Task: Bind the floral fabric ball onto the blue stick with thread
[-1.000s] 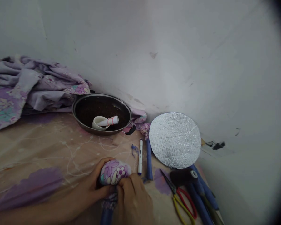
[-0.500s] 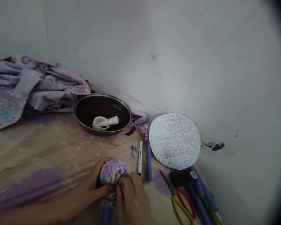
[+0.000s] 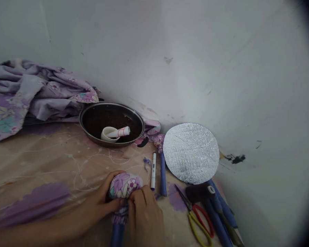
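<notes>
A stick wrapped in blue with a padded, floral-cloth head (image 3: 125,186) stands in front of me, its cloth gathered at the neck. My left hand (image 3: 108,196) is wrapped around the head from the left, thumb pressed on the gathered neck. At the neck's right side, my right hand (image 3: 146,214) has its thumb and fingers pinched together. Whatever lies in that pinch, cloth or thread, is hidden by the fingers. Below both hands the blue handle (image 3: 117,234) runs down out of view.
Right of my hands lie a marker (image 3: 153,171), another cloth-headed stick (image 3: 163,175), scissors (image 3: 194,214), a dark thread spool (image 3: 199,192) and several blue sticks (image 3: 217,219). A silver foil disc (image 3: 192,152) leans by the wall. Behind are a pan (image 3: 92,140) holding a white cup (image 3: 106,134), and bunched cloth (image 3: 41,92).
The hands stay at the cloth-headed stick's neck, with only a slight shift of the right fingers. The whole view has shifted very slightly.
</notes>
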Tool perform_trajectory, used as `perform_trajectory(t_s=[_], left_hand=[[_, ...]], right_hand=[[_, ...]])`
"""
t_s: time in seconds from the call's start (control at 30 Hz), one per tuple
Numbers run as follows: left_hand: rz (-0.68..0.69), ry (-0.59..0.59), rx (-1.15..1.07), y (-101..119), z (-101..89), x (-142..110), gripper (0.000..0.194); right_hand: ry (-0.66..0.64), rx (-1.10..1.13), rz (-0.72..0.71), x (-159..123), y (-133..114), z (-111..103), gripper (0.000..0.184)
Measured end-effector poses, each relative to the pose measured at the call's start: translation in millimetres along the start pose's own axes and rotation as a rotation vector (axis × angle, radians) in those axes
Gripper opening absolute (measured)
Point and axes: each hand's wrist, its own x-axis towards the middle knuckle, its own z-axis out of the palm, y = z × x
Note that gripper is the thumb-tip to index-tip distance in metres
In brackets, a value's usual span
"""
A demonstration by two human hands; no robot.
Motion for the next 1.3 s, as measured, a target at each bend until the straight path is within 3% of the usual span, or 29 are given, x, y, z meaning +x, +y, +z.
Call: perform_trajectory(t_s=[0.2, 0.33, 0.43, 0.53, 0.63, 0.83, 1.3], left_hand=[[0.000, -0.010, 0.020, 2.1, -1.6, 5.2, 0.090], [0.015, -0.005, -0.015, 3.7, -1.0, 6.5, 0.090], [0.024, -0.037, -0.022, 10.7, 0.5, 2.4, 0.078], [0.026, -0.063, -0.031, 18.3, 3.0, -2.9, 0.076], [0.012, -0.012, -0.030, 19.3, 5.8, -4.9, 0.079], [0.047, -0.036, -0.060, 9.3, 6.4, -2.0, 0.084], [0.031, 0.008, -0.052, 18.2, 3.1, -0.9, 0.080]], right_hand=[[-0.046, 0.146, -0.042, 42.5, -6.5, -24.4, 0.017], [-0.013, 0.250, 0.017, 23.8, -11.6, -20.0, 0.017], [0.098, 0.327, 0.073, 5.0, -10.3, -11.5, 0.026], [0.146, 0.321, 0.026, -3.0, -7.2, -2.4, 0.030], [0.170, 0.226, -0.007, -3.9, -6.8, 2.8, 0.033], [0.129, 0.440, 0.101, -3.5, -11.1, -3.5, 0.031], [0.037, 0.437, 0.078, -2.4, 8.9, -14.9, 0.030]])
